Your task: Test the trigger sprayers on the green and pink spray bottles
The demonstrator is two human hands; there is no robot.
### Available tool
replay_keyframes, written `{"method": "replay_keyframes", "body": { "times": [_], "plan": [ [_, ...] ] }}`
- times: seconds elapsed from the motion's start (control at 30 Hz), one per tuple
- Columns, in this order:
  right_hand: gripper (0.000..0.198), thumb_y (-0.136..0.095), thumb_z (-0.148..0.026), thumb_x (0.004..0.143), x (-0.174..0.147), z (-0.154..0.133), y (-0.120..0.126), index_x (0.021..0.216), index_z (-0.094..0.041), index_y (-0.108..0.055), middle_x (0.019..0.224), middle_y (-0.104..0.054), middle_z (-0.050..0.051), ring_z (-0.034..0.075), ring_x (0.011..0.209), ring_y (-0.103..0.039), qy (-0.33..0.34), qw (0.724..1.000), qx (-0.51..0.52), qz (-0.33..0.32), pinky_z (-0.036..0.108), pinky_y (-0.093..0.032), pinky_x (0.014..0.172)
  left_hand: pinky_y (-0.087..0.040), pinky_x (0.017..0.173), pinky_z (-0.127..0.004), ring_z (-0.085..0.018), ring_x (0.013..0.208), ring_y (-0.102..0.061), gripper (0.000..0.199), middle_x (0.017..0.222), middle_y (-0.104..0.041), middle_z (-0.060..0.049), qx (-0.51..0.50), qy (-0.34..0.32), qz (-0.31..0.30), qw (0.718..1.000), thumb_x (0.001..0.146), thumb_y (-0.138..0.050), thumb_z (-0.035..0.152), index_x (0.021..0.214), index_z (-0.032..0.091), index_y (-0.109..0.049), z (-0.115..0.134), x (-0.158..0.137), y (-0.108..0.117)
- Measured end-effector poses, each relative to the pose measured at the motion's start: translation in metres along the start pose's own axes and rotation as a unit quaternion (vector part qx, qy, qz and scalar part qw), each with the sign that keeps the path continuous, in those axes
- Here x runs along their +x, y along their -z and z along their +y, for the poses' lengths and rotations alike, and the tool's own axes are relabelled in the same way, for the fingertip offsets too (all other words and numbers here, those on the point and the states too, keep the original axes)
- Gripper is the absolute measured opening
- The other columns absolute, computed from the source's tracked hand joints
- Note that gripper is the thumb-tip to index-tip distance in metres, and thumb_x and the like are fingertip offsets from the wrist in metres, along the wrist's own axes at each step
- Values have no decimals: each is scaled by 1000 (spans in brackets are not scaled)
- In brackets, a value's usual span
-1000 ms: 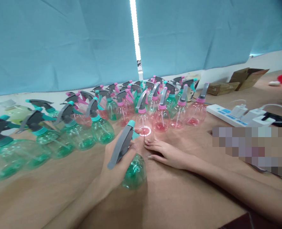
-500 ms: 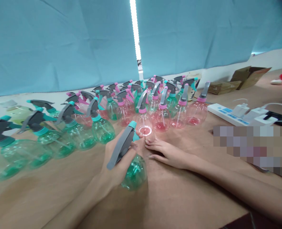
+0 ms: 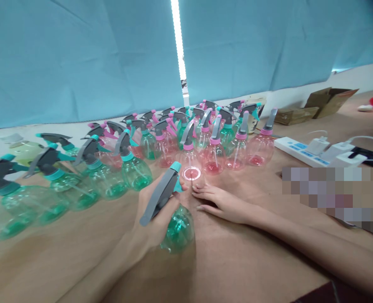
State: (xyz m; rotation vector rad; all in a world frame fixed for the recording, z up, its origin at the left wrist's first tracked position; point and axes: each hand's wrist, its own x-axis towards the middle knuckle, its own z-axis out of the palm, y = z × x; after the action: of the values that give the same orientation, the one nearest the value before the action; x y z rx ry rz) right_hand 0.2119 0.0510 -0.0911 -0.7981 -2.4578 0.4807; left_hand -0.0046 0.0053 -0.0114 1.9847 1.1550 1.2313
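My left hand [image 3: 156, 204] is wrapped around the neck of a green spray bottle [image 3: 180, 231] with a grey and turquoise trigger head, near the middle of the table. Its fingers are partly hidden behind the head. To the right, my right hand [image 3: 219, 202] rests flat on the brown tabletop [image 3: 252, 261], fingers stretched out and nothing in them. Just beyond its fingertips stands a pink spray bottle [image 3: 191, 164] with a pink collar. Several green spray bottles [image 3: 137, 172] line up to the left of my left hand.
Many more pink and green spray bottles crowd the back of the table. A white power strip [image 3: 295, 149] with plugged-in chargers lies at the right. Behind it sits an open cardboard box [image 3: 328, 103]. A container of yellowish liquid [image 3: 24, 151] stands at the far left.
The green spray bottle's head has tilted slightly to the left in my left hand, and a finger behind it has shifted. My right hand has stayed in place.
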Motion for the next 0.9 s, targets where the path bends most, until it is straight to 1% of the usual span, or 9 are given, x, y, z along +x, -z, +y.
{"method": "replay_keyframes", "body": {
  "times": [0.1, 0.17, 0.23, 0.3, 0.57, 0.7, 0.73, 0.83, 0.9],
  "plan": [
    [45, -49, -34, 99, -1, 1, -1, 140, -15, -50, 144, -52, 14, 25, 137, -44, -1, 1000, 1, 4, 47, -35, 116, -43, 71, -33, -14, 56, -40, 12, 68, -48, 3, -5, -5, -12, 1000, 83, -50, 21, 87, 24, -61, 3, 0, 1],
    [45, -50, -35, 99, -1, 2, -2, 140, -17, -51, 144, -52, 14, 25, 137, -44, -1, 1000, 2, 6, 47, -35, 115, -43, 70, -33, -14, 58, -44, 12, 72, -54, 3, -4, -4, -11, 1000, 83, -51, 20, 87, 24, -61, 5, 0, 2],
    [45, -50, -35, 99, -1, 3, -2, 140, -17, -51, 144, -52, 14, 25, 137, -45, -1, 1000, 5, 7, 47, -35, 115, -44, 70, -32, -16, 65, -52, 13, 80, -60, 1, -8, -4, -7, 1000, 83, -50, 19, 88, 24, -61, 6, 0, 2],
    [45, -50, -34, 99, -1, 3, -2, 140, -16, -51, 144, -51, 15, 26, 137, -45, -1, 1000, 9, 8, 47, -35, 116, -45, 71, -32, -17, 72, -58, 13, 85, -63, 0, -9, -4, -6, 1000, 83, -50, 19, 88, 24, -61, 6, 0, 2],
    [45, -50, -33, 98, -1, 3, -2, 140, -16, -51, 144, -51, 15, 26, 137, -45, -4, 1000, 10, 8, 48, -35, 115, -46, 70, -33, -17, 68, -58, 11, 81, -62, 1, -10, -5, 0, 1000, 82, -51, 20, 85, 24, -60, 6, 1, 1],
    [46, -49, -34, 99, -1, 2, -2, 140, -14, -50, 145, -51, 15, 26, 137, -44, -3, 1000, 2, 2, 47, -34, 116, -44, 58, -31, -16, 58, -53, 2, 68, -55, 2, 2, 25, -12, 1000, 79, -53, 22, 78, 23, -53, 6, 4, 1],
    [46, -49, -34, 99, -1, 2, -1, 140, -14, -50, 145, -50, 15, 26, 137, -44, -3, 1000, 1, 1, 47, -35, 116, -44, 56, -30, -16, 58, -53, 3, 67, -54, 3, 3, 31, -11, 999, 79, -54, 23, 78, 23, -52, 6, 4, 1],
    [46, -49, -34, 99, -1, 2, -1, 141, -15, -49, 145, -50, 14, 25, 137, -44, -4, 1000, 1, 1, 47, -35, 115, -48, 63, -30, -17, 69, -59, 5, 77, -59, 1, 1, 33, 0, 999, 81, -55, 26, 84, 23, -52, 7, 3, 0],
    [46, -49, -34, 99, -1, 2, -1, 141, -15, -49, 145, -50, 15, 25, 138, -44, -5, 1000, 0, 1, 47, -35, 115, -50, 67, -30, -17, 73, -61, 5, 79, -60, 1, 6, 34, 7, 999, 83, -54, 26, 87, 23, -53, 9, 2, -1]
  ]
}}
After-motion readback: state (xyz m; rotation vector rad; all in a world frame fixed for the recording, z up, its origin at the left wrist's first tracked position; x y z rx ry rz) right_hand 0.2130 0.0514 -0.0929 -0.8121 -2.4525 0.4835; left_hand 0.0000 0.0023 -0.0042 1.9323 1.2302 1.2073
